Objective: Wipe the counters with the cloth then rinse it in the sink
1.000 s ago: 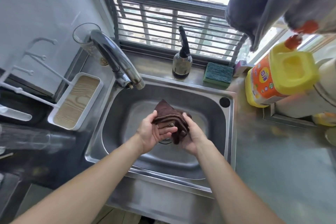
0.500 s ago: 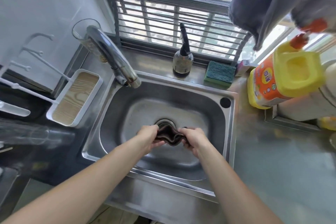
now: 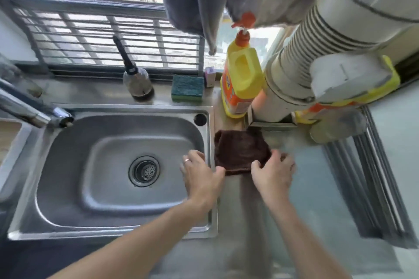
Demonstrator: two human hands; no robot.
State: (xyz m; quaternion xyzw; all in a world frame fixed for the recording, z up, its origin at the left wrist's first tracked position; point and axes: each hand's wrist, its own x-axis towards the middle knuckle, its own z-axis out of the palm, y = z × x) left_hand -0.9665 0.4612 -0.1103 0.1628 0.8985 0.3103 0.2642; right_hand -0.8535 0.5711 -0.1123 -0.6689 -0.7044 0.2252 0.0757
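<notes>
Both hands pinch the near edge of the brown cloth (image 3: 241, 152) — left hand (image 3: 200, 171), right hand (image 3: 273, 171) — spreading it flat on the counter (image 3: 306, 210) beside the sink's (image 3: 113, 229) right rim, likely wiping next — needing flat downward pressure.

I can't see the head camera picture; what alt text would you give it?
Two bare hands, left hand and right hand, hold the near edge of a brown cloth spread on the steel counter just right of an empty sink. Behind it stand a yellow detergent bottle, a green sponge and a dark pump dispenser by a barred window.
</notes>
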